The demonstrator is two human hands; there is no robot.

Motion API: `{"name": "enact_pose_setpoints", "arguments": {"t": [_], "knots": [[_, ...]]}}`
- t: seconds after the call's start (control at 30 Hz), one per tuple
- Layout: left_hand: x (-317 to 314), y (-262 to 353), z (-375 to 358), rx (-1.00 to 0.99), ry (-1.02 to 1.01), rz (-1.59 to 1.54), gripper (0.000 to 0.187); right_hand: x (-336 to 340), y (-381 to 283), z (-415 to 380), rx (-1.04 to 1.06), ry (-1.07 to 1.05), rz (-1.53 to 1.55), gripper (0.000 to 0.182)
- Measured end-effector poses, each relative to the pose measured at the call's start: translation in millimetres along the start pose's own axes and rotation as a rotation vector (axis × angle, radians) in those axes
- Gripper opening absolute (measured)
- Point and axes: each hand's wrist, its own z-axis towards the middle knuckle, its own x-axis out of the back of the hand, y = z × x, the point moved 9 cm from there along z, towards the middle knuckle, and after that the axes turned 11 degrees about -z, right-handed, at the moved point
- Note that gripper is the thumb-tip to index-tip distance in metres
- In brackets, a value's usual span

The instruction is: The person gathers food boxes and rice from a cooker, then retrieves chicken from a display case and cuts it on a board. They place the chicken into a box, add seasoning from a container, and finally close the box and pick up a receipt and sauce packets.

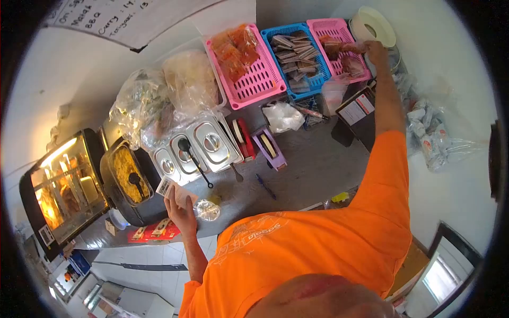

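Note:
My left hand (182,216) is closed on a pale pinkish paper packet (177,192) with a black-and-white printed label. Close beside that hand, a clear plastic cup or bag (207,210) with a shiny surface stands on the counter. At the far right, my right hand (376,54) reaches over the second pink basket (330,27). Its fingers are closed on the end of a strip of reddish-brown sachets (347,48). More sachets lie in that basket. A blue basket (271,33) of stacked flat sachets adjoins it.
A pink basket (253,98) holds orange-red packets. Lidded steel containers (211,141), a black ladle (196,163), a purple tape dispenser (269,150) and a pen (265,186) occupy the counter. At left stand a yellow-food tray (129,172) and a lit display warmer (66,191). A dark box (356,109) sits right.

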Motion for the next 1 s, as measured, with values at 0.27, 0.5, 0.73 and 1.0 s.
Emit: {"name": "enact_pose_setpoints", "arguments": {"t": [0.27, 0.5, 0.73, 1.0], "knots": [[38.2, 4.2, -20.3, -0.189, 0.085, -0.018, 0.047, 104.2, -31.6, -76.2, 0.017, -0.110, 0.785, 0.020], [146.8, -34.9, -74.4, -0.220, 0.347, -0.147, 0.047, 238.3, -268.1, -309.5, 0.202, -0.380, 1.140, 0.012], [278.9, -131.7, -180.6, -0.141, 0.600, -0.215, 0.051, 266.5, -573.5, -548.6, 0.672, -0.763, 1.308, 0.014], [393.7, -219.6, -339.0, -0.025, 0.738, -0.198, 0.052, 266.8, -733.4, -637.6, 0.807, 0.200, 0.579, 0.027]]}}
